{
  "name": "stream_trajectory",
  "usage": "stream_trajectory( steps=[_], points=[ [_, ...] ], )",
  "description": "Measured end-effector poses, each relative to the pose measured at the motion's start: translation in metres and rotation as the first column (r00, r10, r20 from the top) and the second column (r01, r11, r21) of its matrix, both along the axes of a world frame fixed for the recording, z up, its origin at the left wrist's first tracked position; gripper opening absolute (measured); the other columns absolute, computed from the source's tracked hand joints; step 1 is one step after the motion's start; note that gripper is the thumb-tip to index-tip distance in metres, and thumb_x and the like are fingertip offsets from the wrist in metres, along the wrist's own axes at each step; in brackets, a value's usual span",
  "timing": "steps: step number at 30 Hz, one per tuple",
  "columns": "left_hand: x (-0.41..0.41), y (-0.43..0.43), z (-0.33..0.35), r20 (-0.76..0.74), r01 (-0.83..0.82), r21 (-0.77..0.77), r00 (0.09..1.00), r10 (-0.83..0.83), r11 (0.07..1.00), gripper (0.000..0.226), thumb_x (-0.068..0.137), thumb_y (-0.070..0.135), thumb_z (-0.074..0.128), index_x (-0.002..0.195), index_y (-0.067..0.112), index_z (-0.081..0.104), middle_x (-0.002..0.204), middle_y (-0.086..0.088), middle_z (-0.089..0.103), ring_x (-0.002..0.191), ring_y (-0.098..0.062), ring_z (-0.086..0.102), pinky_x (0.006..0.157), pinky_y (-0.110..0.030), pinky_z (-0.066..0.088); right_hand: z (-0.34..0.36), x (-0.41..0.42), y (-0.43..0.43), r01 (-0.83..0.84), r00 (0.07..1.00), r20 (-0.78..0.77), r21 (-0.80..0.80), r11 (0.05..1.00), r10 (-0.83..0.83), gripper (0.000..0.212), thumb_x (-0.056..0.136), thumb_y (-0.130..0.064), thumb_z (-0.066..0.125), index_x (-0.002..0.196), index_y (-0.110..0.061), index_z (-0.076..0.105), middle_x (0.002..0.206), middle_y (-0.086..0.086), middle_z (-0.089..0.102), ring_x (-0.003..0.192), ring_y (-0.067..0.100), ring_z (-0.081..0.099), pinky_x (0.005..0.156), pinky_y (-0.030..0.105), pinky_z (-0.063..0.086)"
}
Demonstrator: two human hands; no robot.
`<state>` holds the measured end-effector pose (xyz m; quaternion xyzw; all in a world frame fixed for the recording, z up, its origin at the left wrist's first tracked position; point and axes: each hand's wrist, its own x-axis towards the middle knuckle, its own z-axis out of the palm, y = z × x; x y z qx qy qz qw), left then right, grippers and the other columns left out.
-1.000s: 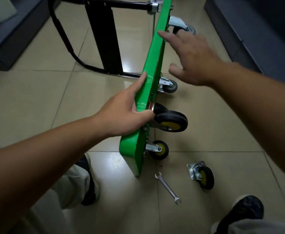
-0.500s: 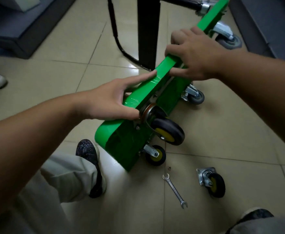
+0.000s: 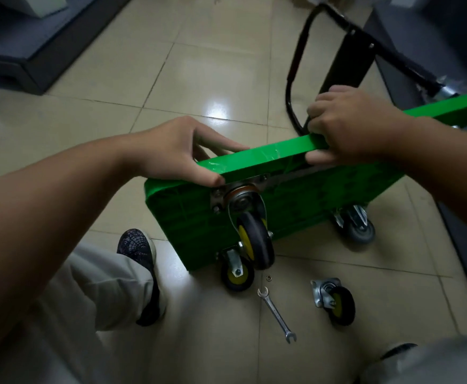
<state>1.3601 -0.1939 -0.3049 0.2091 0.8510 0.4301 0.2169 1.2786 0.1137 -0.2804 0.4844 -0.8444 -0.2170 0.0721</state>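
Observation:
A green platform cart (image 3: 304, 206) stands on its long edge on the tiled floor, underside facing me, black folding handle (image 3: 340, 65) lying behind it. My left hand (image 3: 177, 151) holds the upper edge near the left corner, thumb on the near face, fingers over the top. My right hand (image 3: 348, 126) grips the same edge further right, fingers curled over it. A black-and-yellow caster (image 3: 254, 242) hangs from the upper corner, another (image 3: 236, 270) sits at the lower corner, and a grey caster (image 3: 358, 225) is at the right.
On the floor near my feet lie a loose caster (image 3: 334, 300), a silver wrench (image 3: 276, 314) and a small nut (image 3: 268, 278). My left shoe (image 3: 141, 256) is beside the cart. Dark furniture bases run along the upper left (image 3: 33, 51) and the right edge (image 3: 420, 37).
The cart has swung from pointing away from me to lying across my view. My right hand, open above it before, came down and now grips the top edge.

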Motion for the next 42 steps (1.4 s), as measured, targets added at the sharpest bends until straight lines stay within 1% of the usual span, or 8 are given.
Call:
stream_trajectory(
  steps=[3,8,14,27,29,32,37,42],
  points=[
    [-0.006,0.004,0.007,-0.118,-0.070,-0.062,0.991,0.063,0.996,0.059,0.075,0.032,0.084,0.130,0.042,0.065,0.105,0.028,0.072,0.095,-0.001,0.072,0.073,-0.028,0.062,-0.005,0.008,0.015,0.106,0.994,-0.013,-0.093,0.990,-0.108,0.072,0.081,-0.068,0.030,0.072,-0.007,0.067,0.071,0.008,0.053,0.070,0.030,0.053,0.072,0.041,0.046],
    [-0.020,0.016,0.000,-0.340,-0.192,-0.115,0.930,0.143,0.975,0.055,0.074,0.071,0.059,0.128,0.059,0.059,0.130,0.013,0.067,0.110,-0.013,0.065,0.086,-0.046,0.059,-0.014,0.014,0.031,0.321,0.936,-0.053,-0.284,0.904,-0.349,0.071,0.080,-0.066,0.040,0.070,-0.002,0.067,0.069,0.013,0.053,0.066,0.032,0.051,0.061,0.036,0.035],
    [-0.045,0.031,-0.004,-0.444,-0.249,-0.189,0.884,0.143,0.950,0.042,0.095,0.046,0.062,0.135,0.056,0.054,0.123,0.014,0.066,0.107,-0.017,0.059,0.082,-0.042,0.053,-0.022,0.023,0.036,0.424,0.873,-0.056,-0.402,0.812,-0.484,0.051,0.084,-0.052,0.066,0.076,-0.001,0.065,0.077,0.018,0.057,0.070,0.036,0.054,0.063,0.037,0.031],
    [-0.027,0.040,-0.005,-0.488,-0.250,-0.208,0.865,0.121,0.946,0.043,0.097,0.036,0.062,0.139,0.039,0.057,0.122,0.005,0.068,0.100,-0.016,0.060,0.083,-0.042,0.055,-0.021,0.040,0.040,0.573,0.806,0.113,-0.395,0.718,-0.581,0.057,0.093,-0.060,0.048,0.116,-0.010,0.064,0.098,0.009,0.050,0.097,0.031,0.049,0.090,0.043,0.038],
    [-0.020,0.042,-0.004,-0.475,-0.267,-0.200,0.868,0.146,0.943,0.043,0.097,0.035,0.062,0.140,0.038,0.057,0.122,0.003,0.068,0.100,-0.018,0.061,0.084,-0.043,0.056,-0.023,0.060,0.037,0.570,0.808,0.244,-0.554,0.607,-0.536,0.051,0.097,-0.052,0.050,0.130,-0.014,0.057,0.105,0.005,0.051,0.101,0.027,0.049,0.091,0.038,0.036],
    [-0.011,0.046,0.000,-0.476,-0.304,-0.230,0.864,0.166,0.924,0.043,0.097,0.039,0.062,0.140,0.042,0.056,0.127,0.000,0.067,0.101,-0.023,0.062,0.085,-0.046,0.056,-0.030,0.100,0.011,0.662,0.719,0.555,-0.730,0.170,-0.418,0.030,0.104,-0.017,0.044,0.130,-0.011,0.056,0.109,0.003,0.058,0.095,0.019,0.055,0.079,0.024,0.036],
    [-0.013,0.054,0.017,-0.410,-0.289,-0.335,0.902,0.137,0.897,0.048,0.095,0.036,0.069,0.141,0.039,0.056,0.138,-0.006,0.061,0.114,-0.027,0.060,0.087,-0.040,0.053,-0.074,0.147,-0.021,0.895,0.291,0.951,-0.309,-0.321,-0.104,0.015,0.099,-0.007,0.057,0.113,-0.013,0.055,0.092,0.001,0.075,0.044,0.002,0.048,0.043,0.018,0.038],
    [-0.019,0.054,0.012,-0.382,-0.254,-0.346,0.917,0.111,0.903,0.062,0.087,0.048,0.075,0.144,0.040,0.051,0.135,-0.002,0.062,0.103,-0.020,0.055,0.080,-0.034,0.047,-0.109,0.161,-0.030,0.797,0.234,0.951,-0.067,-0.600,0.204,0.011,0.087,-0.004,0.076,0.095,-0.006,0.069,0.077,0.005,0.077,0.063,0.011,0.066,0.057,0.019,0.049]
  ],
)
